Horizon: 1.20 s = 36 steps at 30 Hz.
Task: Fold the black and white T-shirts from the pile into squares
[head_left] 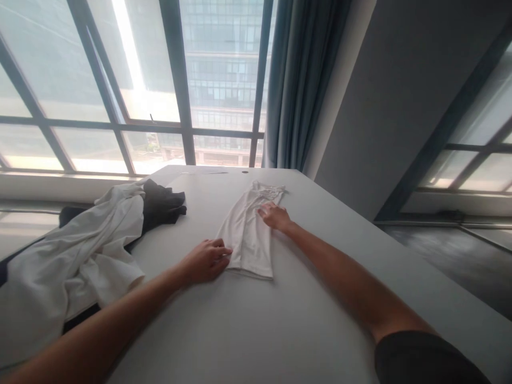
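A white garment (250, 240) lies lengthwise on the white table (256, 330), narrow and folded, with its hem toward me and a gathered, wrinkled far end. My left hand (206, 260) is at its lower left edge, fingers bent and fingertips touching the cloth. My right hand (274, 216) rests on the upper right part of the garment, its fingers bent over the fabric. Whether either hand pinches any cloth is too small to tell.
A loose pile of white clothes (86, 250) and dark clothes (162, 205) lies on the left side of the table. Beyond the far edge are windows (224, 80) and a blue-grey curtain (296, 85). A grey pillar (384, 96) stands at the right.
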Tool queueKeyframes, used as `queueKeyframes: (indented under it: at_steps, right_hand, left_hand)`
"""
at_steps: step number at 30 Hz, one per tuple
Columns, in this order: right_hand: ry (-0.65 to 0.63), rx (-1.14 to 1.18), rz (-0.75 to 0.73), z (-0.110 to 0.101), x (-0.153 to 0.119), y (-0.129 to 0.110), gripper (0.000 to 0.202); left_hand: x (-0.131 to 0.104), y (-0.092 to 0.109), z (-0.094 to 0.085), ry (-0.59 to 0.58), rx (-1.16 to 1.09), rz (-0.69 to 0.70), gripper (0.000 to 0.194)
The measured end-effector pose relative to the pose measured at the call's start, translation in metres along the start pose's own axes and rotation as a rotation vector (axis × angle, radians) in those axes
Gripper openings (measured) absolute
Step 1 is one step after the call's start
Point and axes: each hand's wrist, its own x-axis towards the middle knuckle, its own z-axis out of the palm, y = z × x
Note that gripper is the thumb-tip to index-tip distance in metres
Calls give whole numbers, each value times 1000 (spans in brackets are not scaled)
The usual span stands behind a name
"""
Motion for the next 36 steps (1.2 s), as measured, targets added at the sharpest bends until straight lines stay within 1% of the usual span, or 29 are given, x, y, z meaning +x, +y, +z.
queueKeyframes:
  at_steps: [2,3,5,6,8,10,13,14,16,19,20,23,25,28,29,31,33,36]
  right_hand:
    - [-134,15,-75,-6,-33,-6,61]
    - [-207,11,-83,-8,-48,-7,64]
    - [-305,-5,-59,-11,-77,-2,66]
    - [-318,-13,-38,-12,-90,2,66]
    - [-278,-40,2,-15,-114,10,63]
    - [-196,-98,24,-20,-134,18,59]
    - [-69,-168,21,-31,-156,25,49]
    - [-53,-162,8,-34,-161,28,44]
    - [-77,-94,-40,-39,-168,36,39]
    - [-156,77,-167,-46,-171,49,50]
    - [-177,128,-198,-48,-172,53,51]
    - [-223,252,-245,-54,-175,58,41]
    - [-264,319,-269,-58,-177,57,36]
    - [-327,399,-297,-62,-181,51,39]
    - [-341,418,-308,-63,-182,49,37]
    - [-343,457,-338,-65,-184,44,25]
    - [-336,510,-373,-69,-185,40,16]
    - [-364,619,-397,-79,-190,40,17]
  left_hand:
    - [1,13,-1,-23,1,25,32]
    - [0,20,-1,-35,-5,41,32]
    - [-2,35,0,-62,-23,76,32]
    - [-3,42,1,-75,-36,96,32]
    - [-5,56,2,-95,-80,138,32]
    - [-6,66,3,-105,-161,177,32]
    - [-9,70,1,-60,-280,223,40]
    - [-10,69,0,-32,-290,235,43]
    - [-12,64,-2,-10,-260,247,43]
    - [-16,56,-3,-22,-202,231,27]
    - [-17,55,-3,-21,-194,233,23]
    - [-17,58,-3,-12,-163,264,28]
    - [-16,61,-4,-15,-133,264,32]
    - [-17,64,-7,3,-140,206,35]
    - [-17,65,-8,14,-162,177,35]
    - [-18,67,-11,40,-214,128,36]
    - [-19,71,-15,60,-247,112,36]
    - [-21,78,-29,41,-293,119,39]
